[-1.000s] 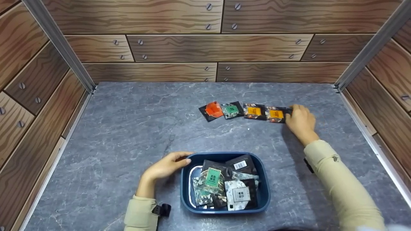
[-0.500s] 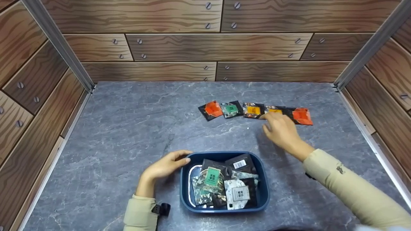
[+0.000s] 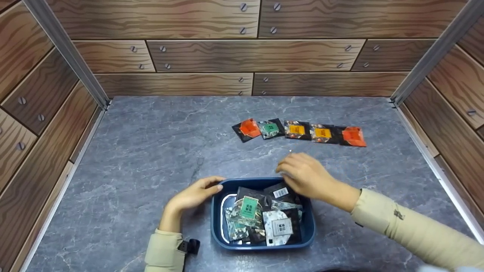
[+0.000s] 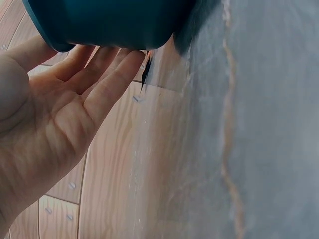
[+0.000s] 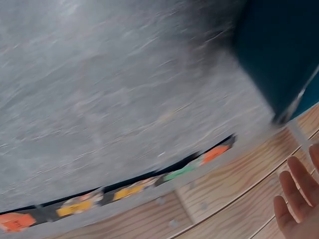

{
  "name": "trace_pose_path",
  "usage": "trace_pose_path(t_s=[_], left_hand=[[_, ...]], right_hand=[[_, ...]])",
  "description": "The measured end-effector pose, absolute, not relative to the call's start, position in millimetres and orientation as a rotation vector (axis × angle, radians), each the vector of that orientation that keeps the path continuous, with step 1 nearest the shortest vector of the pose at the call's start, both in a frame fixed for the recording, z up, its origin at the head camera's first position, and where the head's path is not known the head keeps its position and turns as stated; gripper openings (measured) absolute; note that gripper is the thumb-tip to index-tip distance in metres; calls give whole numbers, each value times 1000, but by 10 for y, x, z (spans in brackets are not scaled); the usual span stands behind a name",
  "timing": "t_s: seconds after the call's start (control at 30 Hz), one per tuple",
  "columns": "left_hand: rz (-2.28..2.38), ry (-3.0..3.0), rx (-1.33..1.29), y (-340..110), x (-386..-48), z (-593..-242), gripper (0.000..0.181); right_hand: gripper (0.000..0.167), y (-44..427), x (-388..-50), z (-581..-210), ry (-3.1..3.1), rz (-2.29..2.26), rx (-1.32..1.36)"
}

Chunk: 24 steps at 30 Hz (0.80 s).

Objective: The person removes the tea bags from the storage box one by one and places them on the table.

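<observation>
A blue bin (image 3: pixel 262 248) holds several sachets, among them one with a green label (image 3: pixel 248 207) and one with a grey label (image 3: pixel 281 227). My left hand (image 3: pixel 194 194) grips the bin's back left corner, thumb at the rim and fingers along the outside; the left wrist view shows that hand (image 4: pixel 65 104) against the bin's wall (image 4: pixel 109 25). Over the back right corner of the bin is my right hand (image 3: pixel 308 177), its fingers loosely bent and nothing seen in them. The right wrist view shows its fingers (image 5: pixel 296 186) relaxed beside the bin (image 5: pixel 284 50).
A row of sachets lies across the back of the grey table (image 3: pixel 151 151): orange (image 3: pixel 249 127), green (image 3: pixel 270 129), yellow (image 3: pixel 297 130), another yellow (image 3: pixel 322 133) and orange (image 3: pixel 353 136) at the right. Wood-patterned walls (image 3: pixel 200 56) enclose the table's back and sides.
My right hand has let go of the rightmost orange sachet and moved left and toward me, over to the bin. The left hand has stayed at the bin's corner.
</observation>
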<state>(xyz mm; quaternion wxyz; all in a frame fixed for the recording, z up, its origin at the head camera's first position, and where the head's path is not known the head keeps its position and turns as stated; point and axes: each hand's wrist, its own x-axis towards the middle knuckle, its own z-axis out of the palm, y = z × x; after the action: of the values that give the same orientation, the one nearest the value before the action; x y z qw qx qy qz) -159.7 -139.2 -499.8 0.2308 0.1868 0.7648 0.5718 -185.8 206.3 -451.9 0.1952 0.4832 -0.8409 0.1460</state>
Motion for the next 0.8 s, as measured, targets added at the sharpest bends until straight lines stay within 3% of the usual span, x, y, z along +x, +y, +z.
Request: trace_pose_path(t_s=[0.53, 0.8], left_hand=[[1588, 2064, 498, -1397, -1605, -5038, 41], [1584, 2068, 522, -1404, -1602, -5023, 41]], right_hand=[[25, 1666, -1273, -4425, -2212, 200, 1920], [29, 1619, -1210, -4460, -2113, -184, 2002]])
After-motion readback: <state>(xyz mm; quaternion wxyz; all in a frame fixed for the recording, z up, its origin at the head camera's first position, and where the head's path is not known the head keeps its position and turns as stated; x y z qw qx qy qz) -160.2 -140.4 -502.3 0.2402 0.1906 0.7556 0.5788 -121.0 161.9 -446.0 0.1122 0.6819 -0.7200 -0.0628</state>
